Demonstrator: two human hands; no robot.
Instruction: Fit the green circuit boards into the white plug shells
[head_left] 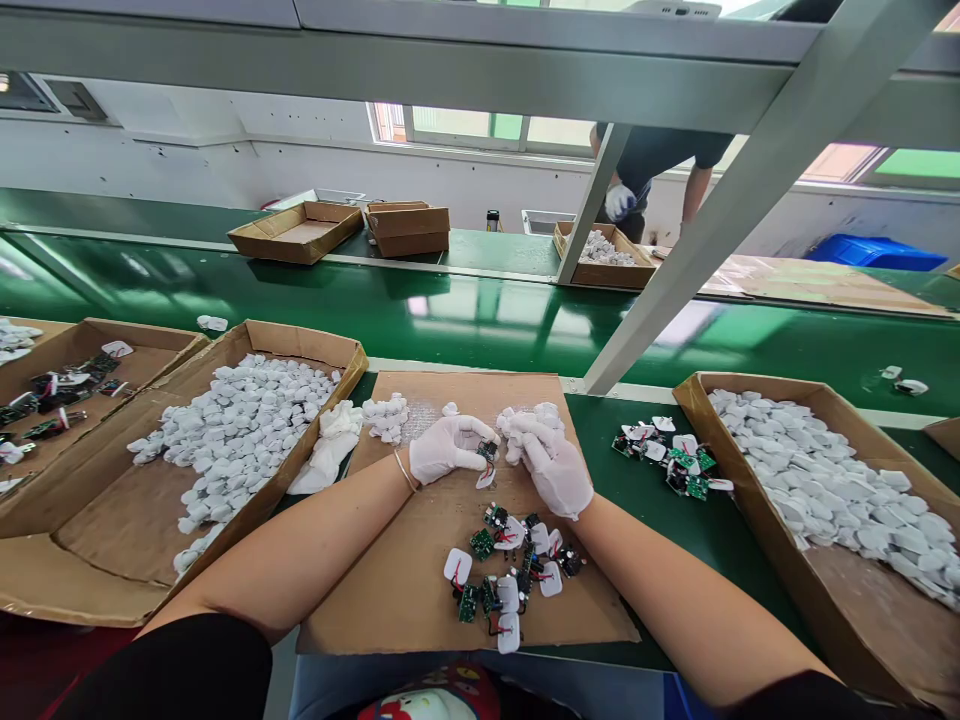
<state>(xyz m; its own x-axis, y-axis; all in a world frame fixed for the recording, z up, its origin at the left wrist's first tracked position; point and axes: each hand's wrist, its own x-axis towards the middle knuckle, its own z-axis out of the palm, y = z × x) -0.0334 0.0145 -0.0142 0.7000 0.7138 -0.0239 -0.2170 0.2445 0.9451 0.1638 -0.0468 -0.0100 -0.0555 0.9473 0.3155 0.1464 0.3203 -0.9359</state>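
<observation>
My left hand [450, 450], in a white glove, is closed on a small circuit board [487, 452] with a white tab hanging from it by wires. Beside it my right hand [556, 468], gloved too, lies with fingers stretched over a small heap of white plastic pieces [550, 413]; its fingertips blend into the heap. Both hands are above a cardboard sheet [390, 590]. Nearer to me on the sheet lies a cluster of circuit boards [517, 570] with white tabs and red and black wires. Another small heap of white pieces [385, 418] sits left of my hands.
A cardboard box [75, 590] of white pieces stands left, another [832, 600] right. More boards [675, 455] lie on the green table. A crumpled white glove [330, 445] is by the left box. Beyond a slanted metal post [712, 230], another person [667, 165] stands.
</observation>
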